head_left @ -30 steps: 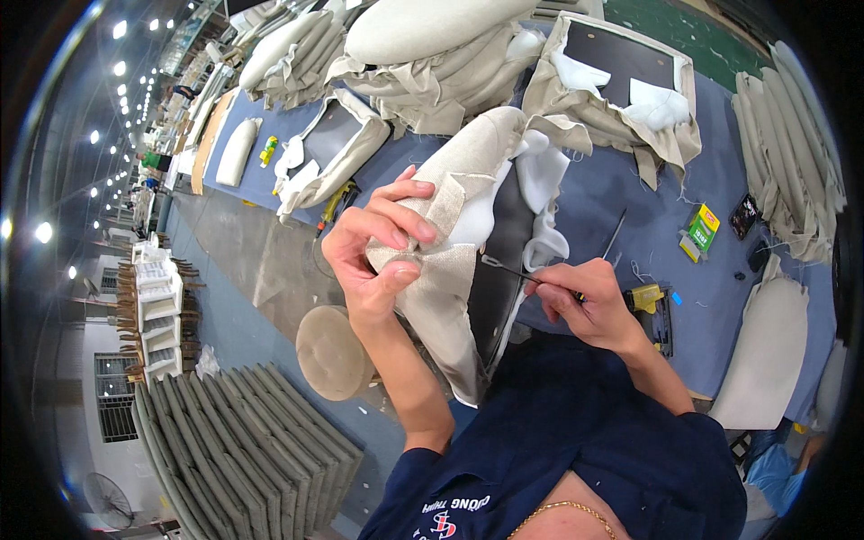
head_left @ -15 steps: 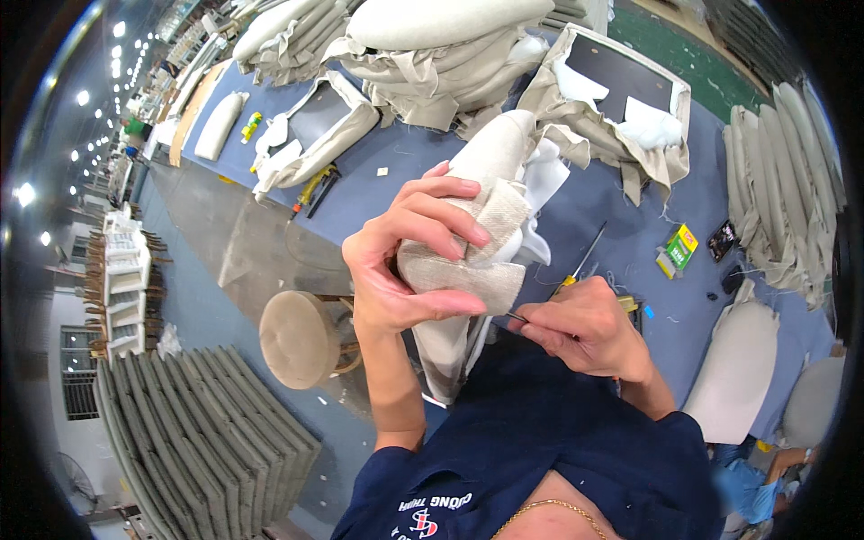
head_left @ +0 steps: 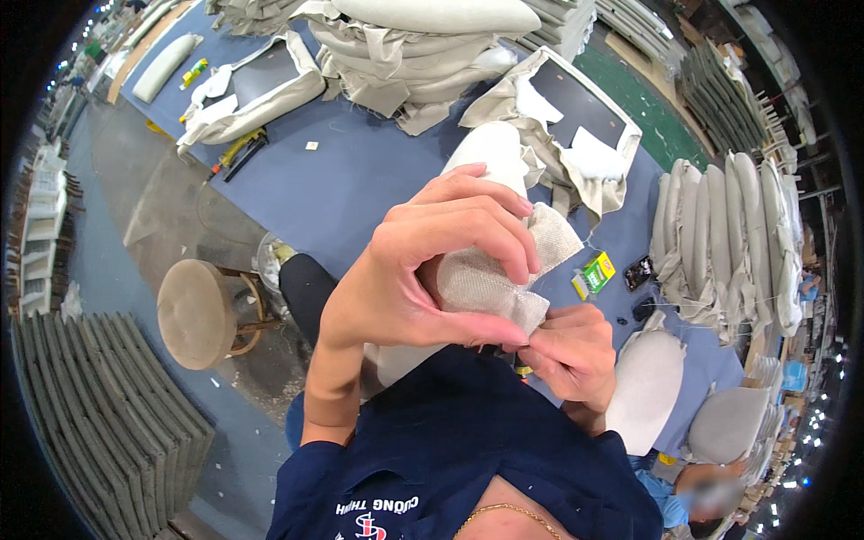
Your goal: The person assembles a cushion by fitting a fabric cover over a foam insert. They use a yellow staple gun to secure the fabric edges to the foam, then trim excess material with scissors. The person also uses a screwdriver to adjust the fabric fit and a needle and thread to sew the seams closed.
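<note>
My left hand [head_left: 432, 247] is wrapped round the end of a beige fabric-covered chair pad [head_left: 472, 281], its thumb below and its fingers over the top. Loose fabric flaps stick out past the fingers on the right. At the lower edge of that fabric, my right hand [head_left: 576, 349] is closed in a pinch beside the left thumb. The thin dark tool it held a moment earlier is hidden now by the fingers and cloth. The pad's far end rises pale beyond my left knuckles.
On the blue table [head_left: 351, 184] lie padded frames [head_left: 594, 112], a pile of beige covers [head_left: 396, 67], a green-yellow box [head_left: 594, 274] and yellow-handled tools [head_left: 241, 153]. A round stool [head_left: 193, 315] and stacked grey panels [head_left: 117, 423] stand left. Another person [head_left: 666, 495] is at lower right.
My view has swung, so the table appears shifted left. My right hand has come in against the fabric edge by the left thumb, and the tool's dark shaft no longer shows.
</note>
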A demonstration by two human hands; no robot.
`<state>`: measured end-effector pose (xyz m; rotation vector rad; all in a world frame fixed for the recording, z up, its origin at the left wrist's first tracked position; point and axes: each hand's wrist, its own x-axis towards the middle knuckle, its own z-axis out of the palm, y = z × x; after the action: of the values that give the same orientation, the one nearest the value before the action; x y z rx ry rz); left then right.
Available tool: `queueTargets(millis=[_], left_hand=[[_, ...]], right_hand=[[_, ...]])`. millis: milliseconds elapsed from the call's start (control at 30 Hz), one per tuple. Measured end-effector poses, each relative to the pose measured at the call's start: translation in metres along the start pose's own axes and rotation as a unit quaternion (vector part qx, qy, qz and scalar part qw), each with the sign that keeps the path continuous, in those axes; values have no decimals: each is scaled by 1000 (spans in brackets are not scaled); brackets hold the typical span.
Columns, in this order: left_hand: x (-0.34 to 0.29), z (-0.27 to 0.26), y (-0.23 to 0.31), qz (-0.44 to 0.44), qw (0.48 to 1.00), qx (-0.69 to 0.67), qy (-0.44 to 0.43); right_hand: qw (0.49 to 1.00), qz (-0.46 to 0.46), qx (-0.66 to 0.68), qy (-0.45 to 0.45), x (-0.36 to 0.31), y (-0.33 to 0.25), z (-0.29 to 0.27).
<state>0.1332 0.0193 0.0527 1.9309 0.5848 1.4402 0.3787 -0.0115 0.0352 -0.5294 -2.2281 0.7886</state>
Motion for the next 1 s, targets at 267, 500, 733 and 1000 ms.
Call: queueTargets(millis=[267,500,733,1000], left_hand=[[7,12,-1,0,1000,-6,3],[9,23,-5,-4,1000,3,5],[14,34,-3,-10,1000,25,-10],[19,22,-6,14,999,25,-44]], right_hand=[[999,34,33,-19,-3,-8,-18],[994,35,11,105,-7,-15,10],[971,9,15,238,-18,-9,34],[981,55,107,151,-24,-6,21]])
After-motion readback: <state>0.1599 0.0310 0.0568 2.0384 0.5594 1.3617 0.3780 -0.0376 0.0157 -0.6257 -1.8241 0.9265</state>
